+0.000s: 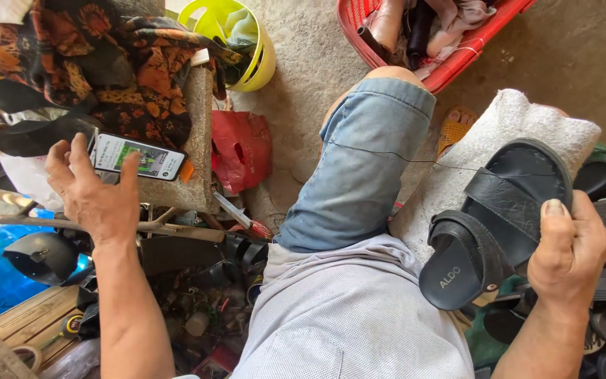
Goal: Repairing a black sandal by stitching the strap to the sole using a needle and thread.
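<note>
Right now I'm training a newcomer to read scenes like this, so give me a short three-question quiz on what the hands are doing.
1. True or false: the right hand holds a black sandal.
2. What does the left hand touch? A) smartphone B) yellow bucket C) red basket
3. Fill in: the sandal rests on a white ____ over the person's leg.

Key: 1 true. 2 A, the smartphone; the yellow bucket and red basket lie beyond on the floor. 3 towel.
</note>
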